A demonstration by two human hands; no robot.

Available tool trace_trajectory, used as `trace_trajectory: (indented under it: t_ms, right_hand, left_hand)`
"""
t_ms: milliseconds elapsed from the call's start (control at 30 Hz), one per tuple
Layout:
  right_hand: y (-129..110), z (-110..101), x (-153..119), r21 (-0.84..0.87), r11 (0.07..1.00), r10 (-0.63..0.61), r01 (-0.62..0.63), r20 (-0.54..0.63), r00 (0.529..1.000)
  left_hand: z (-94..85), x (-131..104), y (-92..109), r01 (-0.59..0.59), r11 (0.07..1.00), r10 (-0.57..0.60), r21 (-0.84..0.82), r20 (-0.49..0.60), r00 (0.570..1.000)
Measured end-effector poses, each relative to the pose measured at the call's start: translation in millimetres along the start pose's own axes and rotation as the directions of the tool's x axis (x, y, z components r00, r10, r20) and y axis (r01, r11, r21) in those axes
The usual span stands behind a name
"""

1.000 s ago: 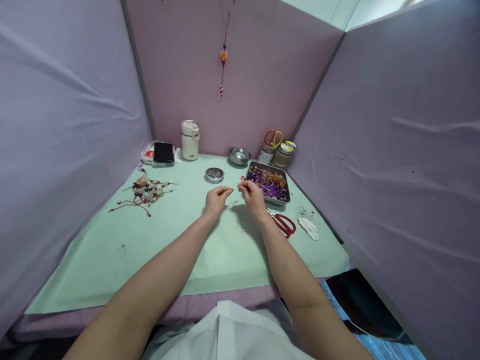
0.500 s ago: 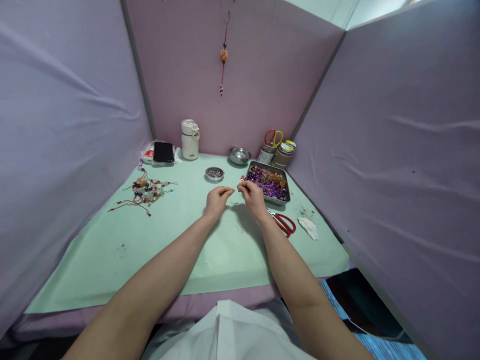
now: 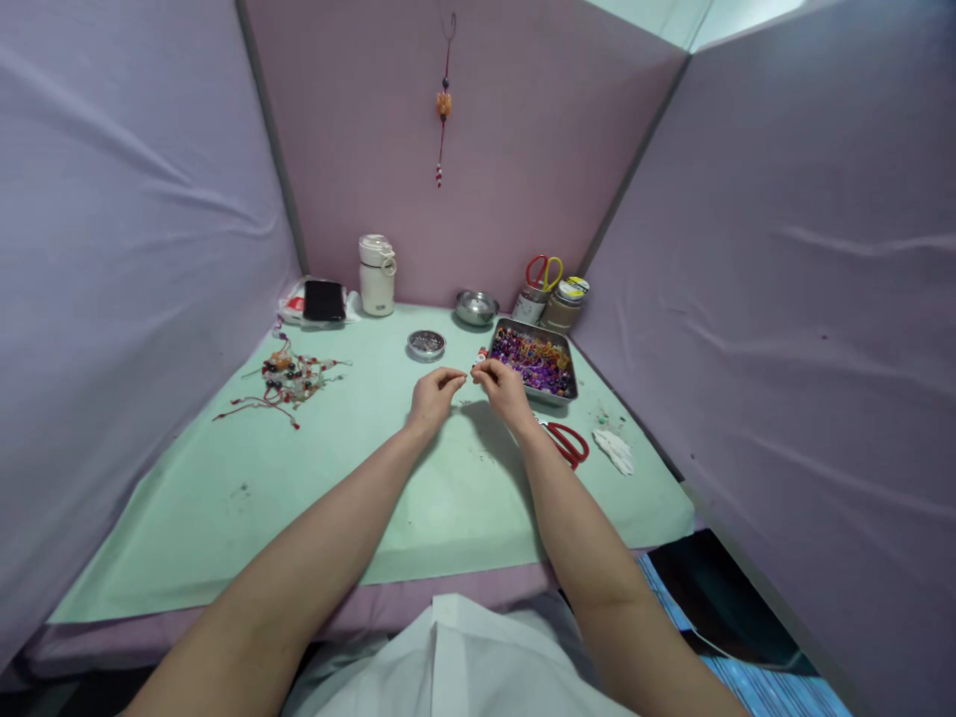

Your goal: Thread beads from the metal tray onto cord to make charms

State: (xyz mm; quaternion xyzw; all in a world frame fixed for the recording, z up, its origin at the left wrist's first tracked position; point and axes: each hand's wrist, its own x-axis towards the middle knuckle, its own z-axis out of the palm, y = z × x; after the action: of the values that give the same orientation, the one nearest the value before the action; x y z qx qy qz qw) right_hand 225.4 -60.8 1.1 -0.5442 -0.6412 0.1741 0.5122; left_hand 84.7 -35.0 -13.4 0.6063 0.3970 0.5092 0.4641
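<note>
Steel bead tray [image 3: 566,360], no legible writing

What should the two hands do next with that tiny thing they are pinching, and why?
Probably bring the fingertips a touch closer. The left hand and right hand pinch something too small to identify, their tips almost meeting above the green mat, beside the tray of beads. Closing that little gap looks like the natural next step.
</note>
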Motion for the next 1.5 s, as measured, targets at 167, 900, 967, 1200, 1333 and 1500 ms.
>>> trace_trajectory:
  t_ms: [167, 900, 967, 1200, 1333, 1500]
  right_hand:
    - [2, -1, 0, 0.003, 1.000, 0.008, -0.009, 0.035, 0.999]
    - [13, 3, 1, 0.165, 0.976, 0.110, -0.141, 0.180, 0.978]
    - [12, 5, 1, 0.132, 0.986, 0.083, -0.103, 0.142, 0.986]
    - [16, 9, 1, 0.090, 0.992, 0.088, -0.092, 0.045, 0.995]
    - [19, 10, 2, 0.144, 0.980, 0.137, -0.139, 0.024, 0.990]
    - [19, 10, 2, 0.164, 0.973, 0.158, -0.163, 0.045, 0.986]
  left_hand:
    - [-0.1, 1, -2, 0.000, 0.999, -0.001, 0.035, 0.008, 1.000]
    - [-2.9, 3, -6, 0.018, 0.995, -0.028, 0.095, 0.109, 0.994]
    - [-2.5, 2, -4, 0.074, 0.997, -0.077, 0.037, 0.089, 0.993]
    - [0.6, 4, -9, 0.234, 0.947, -0.214, -0.222, 0.108, 0.971]
    - [2.2, 5, -11, 0.260, 0.922, -0.237, -0.286, 0.113, 0.965]
    - [2.3, 6, -12, 0.221, 0.934, -0.207, -0.280, 0.079, 0.975]
